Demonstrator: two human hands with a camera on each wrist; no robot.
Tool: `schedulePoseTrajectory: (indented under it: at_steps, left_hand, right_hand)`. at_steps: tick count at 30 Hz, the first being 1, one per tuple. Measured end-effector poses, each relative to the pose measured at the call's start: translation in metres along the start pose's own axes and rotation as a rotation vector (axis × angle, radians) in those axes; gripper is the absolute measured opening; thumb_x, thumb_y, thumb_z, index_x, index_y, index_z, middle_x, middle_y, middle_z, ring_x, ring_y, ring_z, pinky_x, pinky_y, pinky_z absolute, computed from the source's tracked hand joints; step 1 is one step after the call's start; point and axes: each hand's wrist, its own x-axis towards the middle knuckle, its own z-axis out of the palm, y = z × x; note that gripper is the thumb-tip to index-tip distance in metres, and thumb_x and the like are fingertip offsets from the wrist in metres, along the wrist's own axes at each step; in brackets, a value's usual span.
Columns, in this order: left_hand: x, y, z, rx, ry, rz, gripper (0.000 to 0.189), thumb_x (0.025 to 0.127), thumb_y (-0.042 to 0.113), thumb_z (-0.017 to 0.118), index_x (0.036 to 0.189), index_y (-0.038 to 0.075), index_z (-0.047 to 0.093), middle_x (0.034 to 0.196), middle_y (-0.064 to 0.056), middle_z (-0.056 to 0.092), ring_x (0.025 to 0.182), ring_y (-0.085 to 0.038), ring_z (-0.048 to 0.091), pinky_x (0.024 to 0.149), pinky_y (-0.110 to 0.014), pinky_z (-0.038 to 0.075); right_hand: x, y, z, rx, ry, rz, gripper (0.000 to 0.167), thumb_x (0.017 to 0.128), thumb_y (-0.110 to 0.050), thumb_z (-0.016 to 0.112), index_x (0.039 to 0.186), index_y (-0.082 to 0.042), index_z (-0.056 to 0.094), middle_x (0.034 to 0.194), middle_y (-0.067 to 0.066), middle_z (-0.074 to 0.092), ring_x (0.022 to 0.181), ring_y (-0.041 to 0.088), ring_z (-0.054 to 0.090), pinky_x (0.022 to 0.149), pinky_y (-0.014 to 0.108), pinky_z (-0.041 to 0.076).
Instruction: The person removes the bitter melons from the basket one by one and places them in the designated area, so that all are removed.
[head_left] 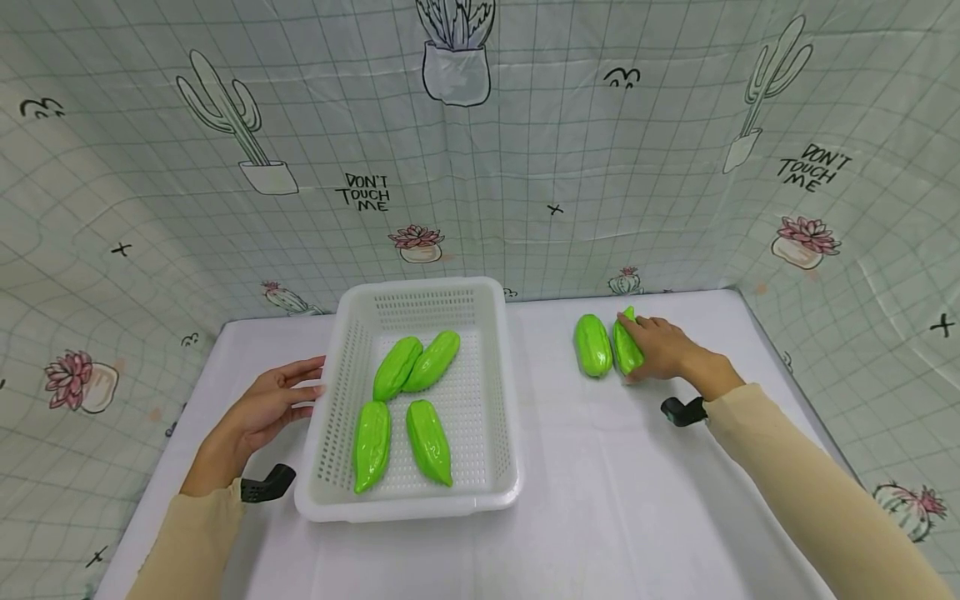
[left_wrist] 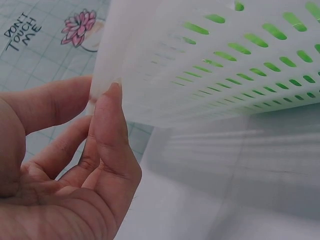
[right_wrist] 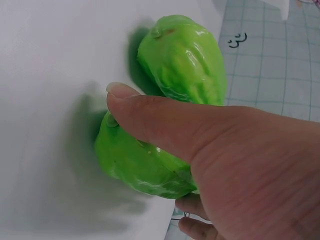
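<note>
Item 1: white perforated basket (head_left: 408,509), left of centre in the frame, standing on the white-covered table (head_left: 577,508). Your left hand (head_left: 262,408) is at its left side; the fingers (left_wrist: 112,130) are bent and pinch the rim, as the left wrist view shows.

Item 2: four glossy green gourds inside the basket. The upper-left gourd (head_left: 397,368) and the upper-right gourd (head_left: 432,362) lie slanted, touching at their lower ends. The lower-left gourd (head_left: 372,447) lies nearly lengthwise to the frame; the lower-right gourd (head_left: 429,442) lies tilted and apart from it.

Item 3: held gourd (head_left: 626,346), right of centre, at the table's far part. Your right hand (head_left: 663,348) grips it, fingers clamped on it, with the thumb (right_wrist: 155,117) across its near side in the right wrist view.

Item 4: loose gourd (head_left: 593,346), on the table just left of the held one.

Item 5: pale sleeves on your forearms, lower left (head_left: 191,533) and lower right (head_left: 810,492), with a black wrist device by each cuff (head_left: 267,485) (head_left: 684,412).

Item 6: gridded backdrop cloth (head_left: 495,175) across the upper frame, printed with potted cacti and "DON'T TOUCH ME".
</note>
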Motion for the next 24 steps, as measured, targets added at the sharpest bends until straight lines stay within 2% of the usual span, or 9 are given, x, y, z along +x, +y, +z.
schedulePoseTrajectory:
  at_steps: [13, 24]
  left_hand:
    - [0.0007, -0.0015, -0.0001, 0.007, 0.000, -0.003, 0.072, 0.105, 0.006, 0.065, 0.164, -0.007, 0.026, 0.127, 0.007, 0.058, 0.097, -0.003, 0.069, 0.080, -0.024, 0.058]
    - [0.0015, -0.0023, -0.0010, -0.006, -0.004, -0.002, 0.072, 0.105, 0.006, 0.065, 0.164, -0.007, 0.026, 0.121, 0.014, 0.060, 0.097, -0.003, 0.069, 0.080, -0.023, 0.058]
  right_hand:
    - [0.0008, 0.0030, 0.0000, 0.006, -0.020, -0.013, 0.108, 0.084, -0.027, 0.090, 0.162, 0.009, 0.025, 0.158, 0.044, 0.031, 0.144, 0.066, 0.030, 0.116, 0.074, 0.029]
    - [-0.0010, 0.0018, -0.0016, 0.023, -0.030, -0.010, 0.108, 0.084, -0.028, 0.089, 0.162, 0.009, 0.025, 0.158, 0.044, 0.030, 0.144, 0.066, 0.029, 0.117, 0.075, 0.028]
